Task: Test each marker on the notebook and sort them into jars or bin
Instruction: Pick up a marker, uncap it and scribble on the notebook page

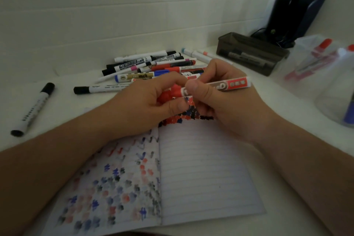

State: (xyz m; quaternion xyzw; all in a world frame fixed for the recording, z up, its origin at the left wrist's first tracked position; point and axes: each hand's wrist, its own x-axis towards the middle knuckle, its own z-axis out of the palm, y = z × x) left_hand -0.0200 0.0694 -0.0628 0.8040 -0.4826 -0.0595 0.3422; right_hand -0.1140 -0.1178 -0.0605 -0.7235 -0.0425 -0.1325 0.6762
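An open lined notebook (201, 168) lies in front of me, its left page and the top of its right page covered in red, blue and black test marks. Above it my right hand (220, 105) grips the barrel of a red marker (228, 85). My left hand (141, 105) grips the marker's red cap (170, 94) at its left end. A pile of several markers (151, 67) lies behind my hands. At the right stand two clear jars (316, 67), one with red markers, the nearer one (339, 101) with a blue marker.
A single black-capped marker (32, 109) lies apart at the left. A dark translucent bin (251, 53) with markers inside sits at the back right, in front of a dark device (295, 13) against the white tiled wall.
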